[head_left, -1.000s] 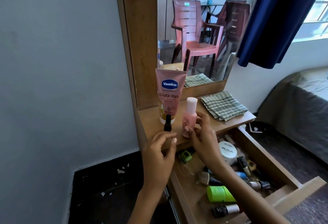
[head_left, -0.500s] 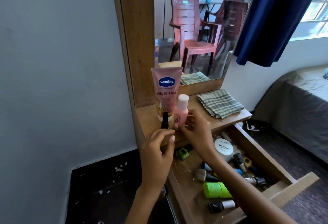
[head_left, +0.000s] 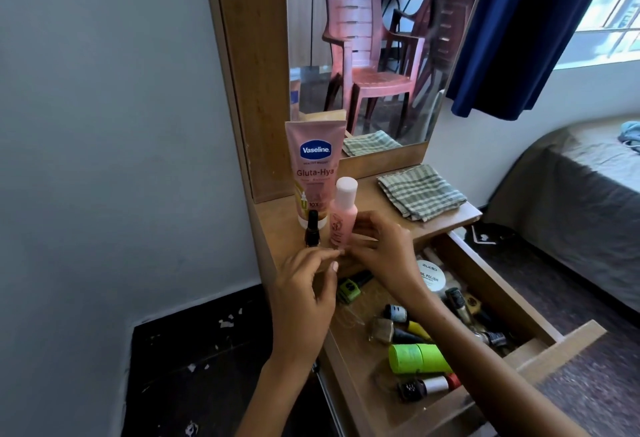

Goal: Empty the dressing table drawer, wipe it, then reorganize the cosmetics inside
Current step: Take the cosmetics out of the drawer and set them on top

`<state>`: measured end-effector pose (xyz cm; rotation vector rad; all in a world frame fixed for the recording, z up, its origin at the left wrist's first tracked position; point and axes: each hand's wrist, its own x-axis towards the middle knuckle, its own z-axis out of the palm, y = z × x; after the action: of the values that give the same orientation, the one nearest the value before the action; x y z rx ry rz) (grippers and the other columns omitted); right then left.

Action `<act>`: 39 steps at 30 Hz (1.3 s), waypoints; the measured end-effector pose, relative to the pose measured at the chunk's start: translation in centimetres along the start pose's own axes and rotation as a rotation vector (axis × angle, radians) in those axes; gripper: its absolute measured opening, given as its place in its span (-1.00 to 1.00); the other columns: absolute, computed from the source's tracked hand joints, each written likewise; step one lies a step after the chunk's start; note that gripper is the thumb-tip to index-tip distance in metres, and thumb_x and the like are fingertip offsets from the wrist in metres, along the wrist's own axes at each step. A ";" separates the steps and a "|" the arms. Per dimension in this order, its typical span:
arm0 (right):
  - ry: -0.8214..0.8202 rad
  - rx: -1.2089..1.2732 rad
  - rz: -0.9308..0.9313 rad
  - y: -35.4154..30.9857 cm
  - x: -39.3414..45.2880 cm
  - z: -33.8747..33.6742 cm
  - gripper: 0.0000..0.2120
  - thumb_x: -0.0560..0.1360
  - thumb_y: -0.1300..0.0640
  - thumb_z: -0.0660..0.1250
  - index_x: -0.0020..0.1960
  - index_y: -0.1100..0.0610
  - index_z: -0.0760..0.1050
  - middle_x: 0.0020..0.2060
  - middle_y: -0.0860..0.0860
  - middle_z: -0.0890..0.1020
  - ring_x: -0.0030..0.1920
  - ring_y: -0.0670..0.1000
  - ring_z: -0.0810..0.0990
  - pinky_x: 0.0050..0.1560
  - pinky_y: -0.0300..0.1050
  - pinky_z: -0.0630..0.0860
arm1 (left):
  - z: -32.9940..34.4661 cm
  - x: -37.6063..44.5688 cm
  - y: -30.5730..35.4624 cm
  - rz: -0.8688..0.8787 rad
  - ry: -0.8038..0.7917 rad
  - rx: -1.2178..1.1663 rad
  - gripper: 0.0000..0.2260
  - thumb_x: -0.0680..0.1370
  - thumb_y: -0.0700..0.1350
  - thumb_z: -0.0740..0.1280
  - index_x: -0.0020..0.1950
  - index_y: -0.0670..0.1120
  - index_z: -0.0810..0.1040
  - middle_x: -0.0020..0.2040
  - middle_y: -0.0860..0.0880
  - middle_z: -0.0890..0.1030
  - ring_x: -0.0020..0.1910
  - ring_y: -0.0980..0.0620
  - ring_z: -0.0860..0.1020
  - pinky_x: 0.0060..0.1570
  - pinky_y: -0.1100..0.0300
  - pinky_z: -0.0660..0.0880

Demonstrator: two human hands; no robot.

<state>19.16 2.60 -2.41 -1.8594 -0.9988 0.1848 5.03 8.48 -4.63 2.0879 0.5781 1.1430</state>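
The pink bottle (head_left: 341,215) is held low on its body by the curled fingers of the right hand (head_left: 375,249), upright on the near left part of the dressing table top (head_left: 446,220). The left hand (head_left: 304,293) is held just in front of the bottle's base with loosely curled fingers; nothing is gripped by it, and contact of its fingertips with the bottle cannot be confirmed. Compared with one second ago, the bottle is seen lower and straighter against the top, so it is judged to be newly set down and about to be released. Just left of it a small black bottle (head_left: 312,229) is stood, and behind both a Vaseline tube (head_left: 316,173) is stood on its cap. A folded checked cloth (head_left: 420,192) is laid further right on the top, untouched. The drawer (head_left: 519,301) is pulled open to the near right and is still loaded: a white round jar (head_left: 429,275), a green cylinder (head_left: 417,357), a red-capped bottle (head_left: 429,386), a green-capped bottle (head_left: 351,286) and several small dark bottles (head_left: 459,303) are lying loose in it. Emptying is judged to be at an early stage, with wiping not yet possible.
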 end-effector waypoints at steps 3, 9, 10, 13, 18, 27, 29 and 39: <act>-0.054 -0.202 -0.007 0.9 -0.9 -3.3 -0.74 0.33 0.24 0.53 -0.05 0.06 0.58 -0.17 -0.11 0.65 -0.14 -0.18 0.64 -0.09 -0.23 0.62 | 0.3 -0.5 0.2 0.020 -0.132 0.044 -0.85 0.51 -0.18 0.36 0.04 -0.01 0.62 -0.01 0.16 0.59 0.05 0.20 0.52 0.00 0.15 0.52; -0.670 -0.908 0.038 2.8 -4.2 -4.3 -0.72 0.47 0.04 0.38 0.17 0.02 0.54 0.09 -0.03 0.62 0.10 0.00 0.59 0.08 -0.06 0.57 | 1.8 -0.7 0.9 0.027 -0.380 0.162 -0.88 0.51 -0.11 0.36 0.01 0.06 0.60 -0.03 0.18 0.58 0.01 0.23 0.50 0.05 0.19 0.44; -0.699 -0.953 -0.004 3.1 -4.6 -3.7 -0.71 0.48 0.02 0.36 0.18 0.04 0.53 0.10 0.00 0.61 0.10 0.04 0.58 0.07 -0.05 0.57 | 1.8 -0.7 1.0 0.026 -0.389 0.162 -0.88 0.52 -0.11 0.35 0.02 0.07 0.60 -0.02 0.19 0.57 0.02 0.23 0.50 0.06 0.20 0.43; -0.700 -1.081 -0.169 3.6 -5.0 -2.5 -0.69 0.48 0.02 0.35 0.19 0.09 0.50 0.11 0.04 0.57 0.10 0.07 0.54 -0.06 -0.07 0.48 | 1.8 -0.6 1.1 0.019 -0.387 0.161 -0.87 0.52 -0.11 0.34 0.03 0.07 0.60 -0.01 0.19 0.58 0.03 0.24 0.49 0.08 0.22 0.42; -0.711 -1.151 -0.258 4.1 -5.2 -1.4 -0.62 0.50 0.06 0.33 0.28 0.12 0.43 0.16 0.10 0.53 0.17 0.12 0.48 -0.09 -0.05 0.39 | 1.4 -0.9 1.2 0.000 -0.409 0.139 -0.85 0.54 -0.10 0.33 0.07 0.08 0.58 0.02 0.19 0.57 0.05 0.27 0.48 0.10 0.25 0.41; -0.651 -0.623 0.016 2.9 -4.5 -3.4 -0.61 0.33 0.02 0.49 0.13 0.01 0.54 -0.02 -0.05 0.65 -0.04 -0.05 0.62 -0.11 -0.18 0.54 | 0.6 -0.8 1.3 0.068 -0.480 0.213 -0.68 0.49 -0.22 0.34 0.17 0.11 0.56 0.11 0.20 0.54 0.14 0.23 0.43 0.14 0.29 0.35; -0.613 -0.518 0.059 1.8 -4.0 -4.5 -0.60 0.34 0.03 0.49 0.16 -0.02 0.55 -0.03 -0.08 0.65 -0.06 -0.11 0.62 -0.08 -0.27 0.53 | 0.5 -0.8 1.3 0.093 -0.503 0.248 -0.59 0.47 -0.25 0.34 0.25 0.12 0.51 0.17 0.21 0.51 0.19 0.23 0.40 0.16 0.34 0.29; -0.463 -0.327 0.059 -3.4 -2.0 -5.8 -0.62 0.30 -0.04 0.53 0.05 0.04 0.53 -0.12 -0.06 0.67 -0.11 -0.14 0.63 -0.04 -0.06 0.61 | 0.8 -0.1 1.8 0.307 -0.192 0.279 -0.83 0.42 -0.09 0.43 -0.01 -0.06 0.65 -0.11 0.04 0.61 -0.11 0.06 0.54 -0.18 0.12 0.48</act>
<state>18.98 -2.19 2.78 -2.1993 -1.3519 0.5330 5.78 6.92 -3.74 2.5612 0.3474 1.0553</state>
